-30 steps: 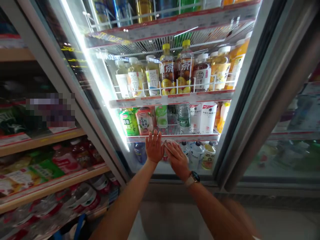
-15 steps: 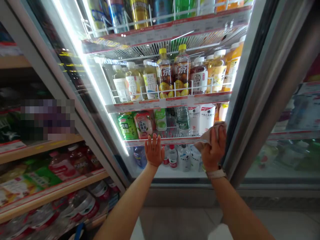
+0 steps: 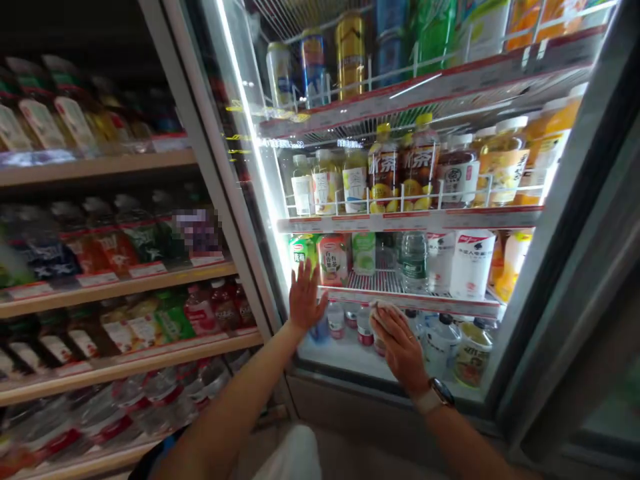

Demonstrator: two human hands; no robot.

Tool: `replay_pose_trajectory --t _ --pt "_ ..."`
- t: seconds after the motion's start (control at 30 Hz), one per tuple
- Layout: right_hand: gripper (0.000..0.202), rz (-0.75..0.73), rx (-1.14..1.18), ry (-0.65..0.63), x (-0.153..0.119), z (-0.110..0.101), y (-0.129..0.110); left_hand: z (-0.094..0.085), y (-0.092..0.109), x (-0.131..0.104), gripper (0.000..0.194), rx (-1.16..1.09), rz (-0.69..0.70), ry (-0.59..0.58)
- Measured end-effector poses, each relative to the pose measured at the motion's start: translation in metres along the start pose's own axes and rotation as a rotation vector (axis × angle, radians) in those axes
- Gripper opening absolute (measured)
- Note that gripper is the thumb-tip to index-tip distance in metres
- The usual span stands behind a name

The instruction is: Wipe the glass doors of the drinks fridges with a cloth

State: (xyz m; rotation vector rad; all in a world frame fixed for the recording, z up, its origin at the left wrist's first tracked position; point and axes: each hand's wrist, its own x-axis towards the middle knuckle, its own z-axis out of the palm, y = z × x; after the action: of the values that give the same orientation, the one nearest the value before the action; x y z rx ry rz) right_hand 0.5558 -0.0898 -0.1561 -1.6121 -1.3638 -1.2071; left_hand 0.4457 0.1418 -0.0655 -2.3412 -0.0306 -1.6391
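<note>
My left hand (image 3: 305, 298) is raised with its fingers spread, palm toward the lit drinks fridge (image 3: 320, 383), in front of a green drink pack (image 3: 302, 248). It holds nothing. In my right hand (image 3: 403, 350) is a pale, crumpled cloth (image 3: 381, 311), pressed flat under the fingers at about the height of the lower shelf edge (image 3: 440, 301). A watch (image 3: 442, 392) is on that wrist. Reflections suggest a glass door between my hands and the drinks; whether the left palm touches it I cannot tell.
Bottled teas (image 3: 384, 170), cans (image 3: 350, 57) and white-labelled bottles (image 3: 471, 263) fill the fridge's wire shelves. Wooden shelves (image 3: 150, 273) with many bottles stand at the left. A thick metal door frame (image 3: 575, 320) runs down the right side.
My right hand has moved the cloth left and down, away from the right frame. My left hand is now before the green pack. The view has swung left, showing more of the wooden shelves.
</note>
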Motion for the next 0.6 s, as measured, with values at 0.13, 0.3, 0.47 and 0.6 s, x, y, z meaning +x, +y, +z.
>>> replay_pose_trajectory --t 0.13,0.3,0.47,0.6 --pt "0.061 -0.031 0.041 -0.035 -0.006 0.019 -0.011 0.0 -0.041 0.01 0.065 0.073 -0.109 0.071" --pt "0.059 -0.146 0.031 -0.117 -0.015 0.046 -0.032 0.011 -0.047 0.002 0.066 0.096 -0.104 0.097" --pt "0.055 -0.311 -0.106 -0.221 0.0 0.05 -0.034 0.011 -0.044 -0.002 0.067 0.053 -0.129 0.094" --pt "0.052 -0.394 -0.18 -0.238 0.077 0.032 -0.023 0.012 -0.046 -0.004 0.069 0.06 -0.129 0.103"
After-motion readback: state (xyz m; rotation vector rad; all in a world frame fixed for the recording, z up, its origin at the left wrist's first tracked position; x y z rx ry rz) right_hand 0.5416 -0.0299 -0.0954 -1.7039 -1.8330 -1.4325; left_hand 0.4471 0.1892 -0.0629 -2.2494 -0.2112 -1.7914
